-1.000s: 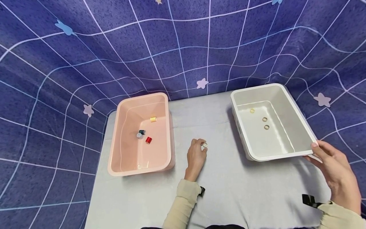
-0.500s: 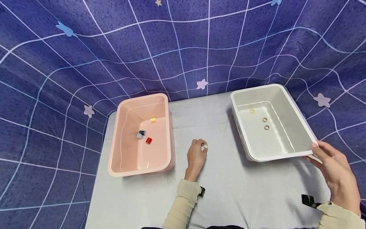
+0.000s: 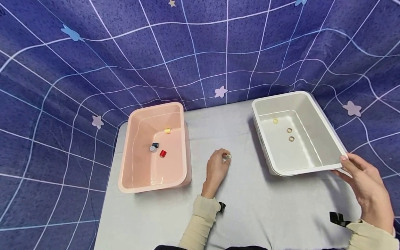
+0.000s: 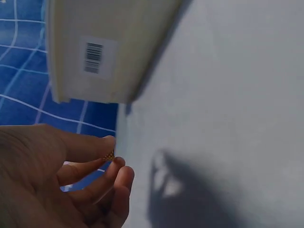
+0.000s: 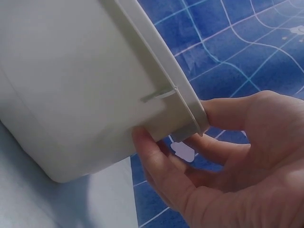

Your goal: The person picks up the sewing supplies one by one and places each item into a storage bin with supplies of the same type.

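Between the two basins my left hand (image 3: 217, 171) pinches a small ring (image 3: 229, 156) above the cloth. In the left wrist view, only a gold, patterned edge of the ring (image 4: 110, 156) shows between thumb and fingertips. My right hand (image 3: 368, 184) grips the near right corner of the light grey basin (image 3: 300, 172), its thumb on the rim. The right wrist view has the fingers (image 5: 156, 159) against the basin's outer wall (image 5: 71, 95). Inside that basin lie a yellowish ring (image 3: 275, 121) and two brownish rings, one nearer (image 3: 291, 139) and one farther (image 3: 289, 130).
A pink basin (image 3: 186, 156) stands on the left. It holds a yellow thread spool (image 3: 168, 131), a dark spool (image 3: 156, 145), a white spool (image 3: 152, 148) and a red spool (image 3: 163, 153). Grey cloth (image 3: 218, 128) covers the table; a blue patterned curtain (image 3: 206, 38) hangs behind.
My left hand has shifted slightly right and away from me, and the ring has turned in its fingertips. The right hand and both basins stay put.
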The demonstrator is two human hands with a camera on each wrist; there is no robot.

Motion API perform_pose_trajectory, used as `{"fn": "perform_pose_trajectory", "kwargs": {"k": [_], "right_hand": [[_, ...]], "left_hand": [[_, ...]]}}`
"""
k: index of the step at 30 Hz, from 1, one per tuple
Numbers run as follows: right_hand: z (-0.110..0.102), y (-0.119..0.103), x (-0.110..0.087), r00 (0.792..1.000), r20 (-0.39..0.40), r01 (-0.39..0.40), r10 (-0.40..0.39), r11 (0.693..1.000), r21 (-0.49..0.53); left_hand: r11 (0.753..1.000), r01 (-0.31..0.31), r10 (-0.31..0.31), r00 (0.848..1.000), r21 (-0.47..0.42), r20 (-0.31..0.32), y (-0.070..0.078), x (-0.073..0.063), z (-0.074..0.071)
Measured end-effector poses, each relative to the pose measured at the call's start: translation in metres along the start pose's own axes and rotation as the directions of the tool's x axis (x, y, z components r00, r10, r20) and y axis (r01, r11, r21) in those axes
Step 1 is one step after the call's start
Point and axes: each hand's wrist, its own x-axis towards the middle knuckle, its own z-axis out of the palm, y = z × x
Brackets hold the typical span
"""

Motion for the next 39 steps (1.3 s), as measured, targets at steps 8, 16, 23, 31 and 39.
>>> {"fn": "perform_pose_trajectory", "kwargs": {"k": [8,16,23,31,39], "right_hand": [[-0.001,0.000,0.000,1.000,0.006,-0.002,0.002,1.000,0.019],[0.000,0.000,-0.001,1.000,-0.006,0.002,-0.002,1.000,0.007],[0.002,0.000,-0.002,0.999,-0.034,-0.017,0.015,0.999,-0.044],[0.001,-0.001,-0.002,1.000,-0.014,-0.004,0.004,1.000,-0.011],[0.002,0.000,-0.002,0.999,-0.037,-0.020,0.019,0.999,-0.029]], "left_hand": [[0.997,-0.068,0.068,0.998,-0.034,-0.008,0.031,0.005,-0.020],[0.986,-0.156,0.156,0.988,-0.063,-0.007,0.067,0.008,-0.034],[0.972,-0.227,0.227,0.974,-0.061,-0.010,0.094,0.015,-0.035],[0.954,-0.290,0.290,0.957,-0.070,-0.016,0.119,0.027,-0.026],[0.946,-0.320,0.320,0.947,-0.048,-0.003,0.144,0.042,-0.017]]}}
